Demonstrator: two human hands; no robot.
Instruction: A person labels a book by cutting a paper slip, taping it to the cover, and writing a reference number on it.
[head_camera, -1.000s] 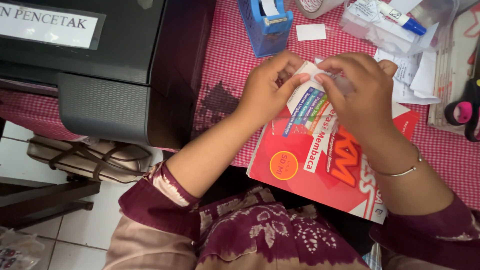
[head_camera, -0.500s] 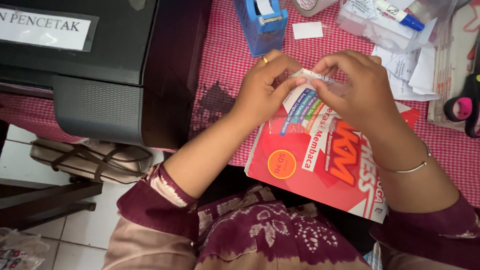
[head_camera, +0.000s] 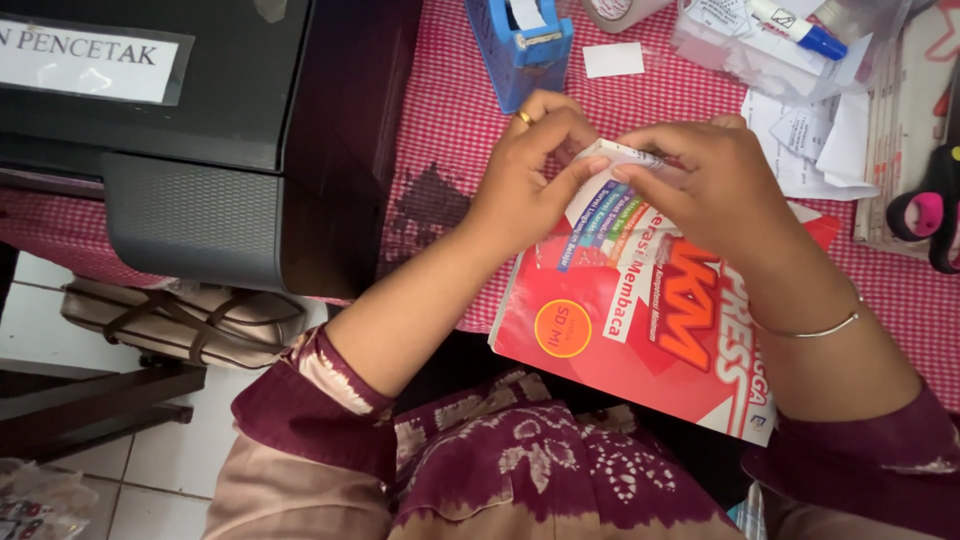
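Both hands have drawn closer over the top corner of the red book (head_camera: 640, 330), which lies on the checked tablecloth (head_camera: 450, 110). Left hand (head_camera: 530, 180) and right hand (head_camera: 715, 185) pinch a small white paper slip (head_camera: 608, 158) between thumbs and fingertips. Light, thin and easily creased, it seems best held by its edges.

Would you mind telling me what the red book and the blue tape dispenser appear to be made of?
The red book looks like paper with a glossy, probably laminated cover: light glints off the red surface and the cover bends slightly. The blue tape dispenser looks like moulded hard plastic, judging by its even colour and smooth, faintly shiny walls. Both hands, left hand and right hand, pinch a small white paper label.
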